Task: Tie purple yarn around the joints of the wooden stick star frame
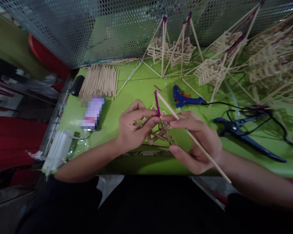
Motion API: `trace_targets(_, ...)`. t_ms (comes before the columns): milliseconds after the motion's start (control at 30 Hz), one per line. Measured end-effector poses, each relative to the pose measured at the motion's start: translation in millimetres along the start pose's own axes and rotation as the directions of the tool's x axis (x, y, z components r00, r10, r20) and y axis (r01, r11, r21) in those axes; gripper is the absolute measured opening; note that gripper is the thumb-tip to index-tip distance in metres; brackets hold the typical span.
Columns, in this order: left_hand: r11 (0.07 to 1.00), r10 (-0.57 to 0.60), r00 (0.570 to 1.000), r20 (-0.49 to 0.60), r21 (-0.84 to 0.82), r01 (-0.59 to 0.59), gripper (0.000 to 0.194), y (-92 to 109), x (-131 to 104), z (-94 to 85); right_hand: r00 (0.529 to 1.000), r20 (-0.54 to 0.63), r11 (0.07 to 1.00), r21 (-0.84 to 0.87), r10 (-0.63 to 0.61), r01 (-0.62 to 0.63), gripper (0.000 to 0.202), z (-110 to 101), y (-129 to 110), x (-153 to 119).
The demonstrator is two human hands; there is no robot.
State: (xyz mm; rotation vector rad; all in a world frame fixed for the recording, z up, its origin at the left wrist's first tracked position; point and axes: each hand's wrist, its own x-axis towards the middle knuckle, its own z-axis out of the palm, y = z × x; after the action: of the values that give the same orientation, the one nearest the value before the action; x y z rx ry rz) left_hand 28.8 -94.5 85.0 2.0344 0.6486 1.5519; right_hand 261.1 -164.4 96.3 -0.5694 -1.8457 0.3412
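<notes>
No writing, brand, number or sign can be read. Toward nine o'clock on the green surface [134, 91], the phone [91, 113] has a lit screen broken into coarse blocks, with an illegible reddish patch low on it. Any markings on the blue glue gun [185, 100], at two o'clock, are too small to tell.

A stack of sticks [97, 79] lies at the left of the desk [136, 87], the phone [92, 112] in front of it, a packet [57, 149] nearer still. A small frame [158, 138] sits at the near middle. Beyond it to the right lies the glue gun [185, 99], with pliers [249, 138] farther right; behind, taller frames [183, 52] stand before the mesh panel [107, 39].
</notes>
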Motion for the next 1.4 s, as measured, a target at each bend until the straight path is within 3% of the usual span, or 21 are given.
trace_targets(300,1.000,0.013,1.000,0.000,-0.018,-0.013,0.019,2.5,1.4,1.5,0.999,0.011,0.999,-0.014,0.036,-0.036,0.077,-0.5,-1.8,-0.1)
trace_targets(400,1.000,0.008,1.000,-0.003,-0.007,-0.008,0.018,3.5,1.9,1.4,0.999,0.031,0.997,-0.078,-0.008,0.010,0.074,-2.8,0.2,0.8)
trace_targets(567,0.999,-0.045,0.999,-0.026,0.025,0.046,0.025,3.7,0.3,0.1,0.976,0.034,0.912,-0.350,-0.216,0.214,0.048,-12.3,5.8,-0.2)
trace_targets(633,0.997,-0.068,0.998,-0.017,0.025,0.068,0.027,3.3,0.0,-0.3,0.973,0.017,0.903,-0.369,-0.230,0.220,0.041,-14.3,7.1,-0.6)
trace_targets(967,0.998,0.001,1.000,-0.018,0.067,0.001,0.011,0.3,-0.6,0.3,0.991,0.039,0.961,-0.241,-0.128,0.134,0.078,-1.3,6.1,-0.4)
trace_targets(1167,1.000,-0.003,1.000,-0.011,0.020,0.003,0.018,4.0,1.1,-0.6,0.999,0.020,0.994,-0.107,0.027,-0.025,0.079,-1.1,0.2,-2.3)
trace_targets(1400,1.000,0.017,1.000,-0.010,-0.004,-0.017,0.020,2.4,2.6,0.5,1.000,0.016,0.998,-0.062,0.014,-0.013,0.082,-1.1,2.2,-1.6)
